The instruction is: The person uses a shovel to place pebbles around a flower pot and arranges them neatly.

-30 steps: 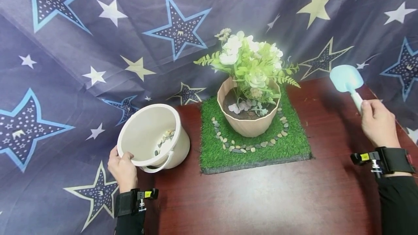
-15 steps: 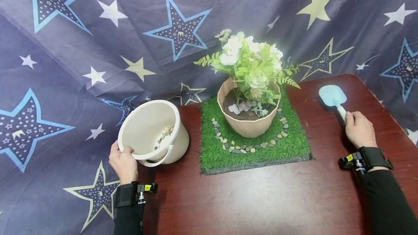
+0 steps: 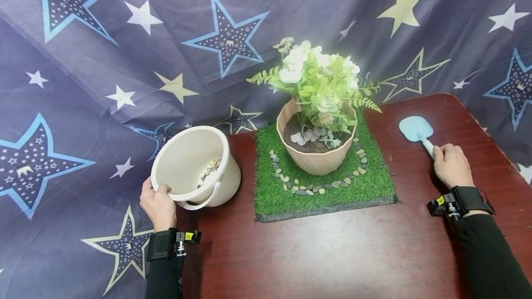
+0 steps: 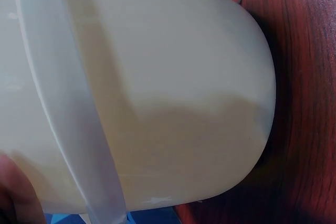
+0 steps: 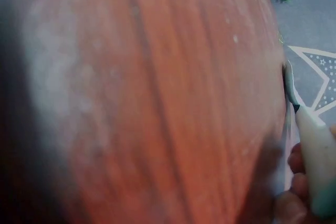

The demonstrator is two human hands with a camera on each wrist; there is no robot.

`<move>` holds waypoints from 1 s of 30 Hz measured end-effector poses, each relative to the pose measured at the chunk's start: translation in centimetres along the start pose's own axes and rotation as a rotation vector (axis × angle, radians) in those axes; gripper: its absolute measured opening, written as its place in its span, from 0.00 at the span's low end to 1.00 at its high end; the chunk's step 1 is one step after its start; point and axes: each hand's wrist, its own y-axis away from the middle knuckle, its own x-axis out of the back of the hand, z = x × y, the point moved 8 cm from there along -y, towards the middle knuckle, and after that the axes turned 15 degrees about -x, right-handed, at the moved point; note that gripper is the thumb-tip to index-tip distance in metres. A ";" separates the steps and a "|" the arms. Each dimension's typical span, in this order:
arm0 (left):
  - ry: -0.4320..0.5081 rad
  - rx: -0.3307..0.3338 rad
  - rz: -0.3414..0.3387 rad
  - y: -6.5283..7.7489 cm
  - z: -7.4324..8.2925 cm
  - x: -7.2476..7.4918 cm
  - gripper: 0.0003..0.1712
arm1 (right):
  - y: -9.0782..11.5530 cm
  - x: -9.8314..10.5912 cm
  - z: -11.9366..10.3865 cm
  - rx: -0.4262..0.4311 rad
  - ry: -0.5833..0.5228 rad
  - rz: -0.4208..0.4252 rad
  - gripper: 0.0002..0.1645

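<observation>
My left hand grips the rim of a cream plastic bucket, thumb over the edge, at the table's left side. The bucket leans toward me, with several small pebbles inside it. Its side and handle fill most of the left wrist view. On the right, my right hand holds a toy shovel by its white handle. The shovel's light blue blade lies flat, close over the tabletop. In the right wrist view, fingers curl round the handle.
A pale pink pot of soil with white flowers stands on a green turf mat. A curved row of pebbles lies before it. A starry cloth hangs behind the dark red table.
My right hand has come down and left, bringing the shovel from the air to the tabletop. The bucket has tipped slightly away from me, with my left hand still on its rim.
</observation>
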 end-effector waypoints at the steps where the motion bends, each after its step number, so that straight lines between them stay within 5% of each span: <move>1: 0.000 0.000 0.000 0.0 0.0 0.0 0.36 | 0.0 0.0 0.0 -0.012 0.008 -0.004 0.29; 15: -0.023 -0.010 -0.018 0.0 0.3 0.0 0.35 | 0.2 0.5 0.7 -0.199 0.129 -0.019 0.32; 30: 0.005 -0.006 -0.015 0.0 0.1 0.0 0.35 | 0.5 1.0 0.5 -0.194 0.117 -0.006 0.32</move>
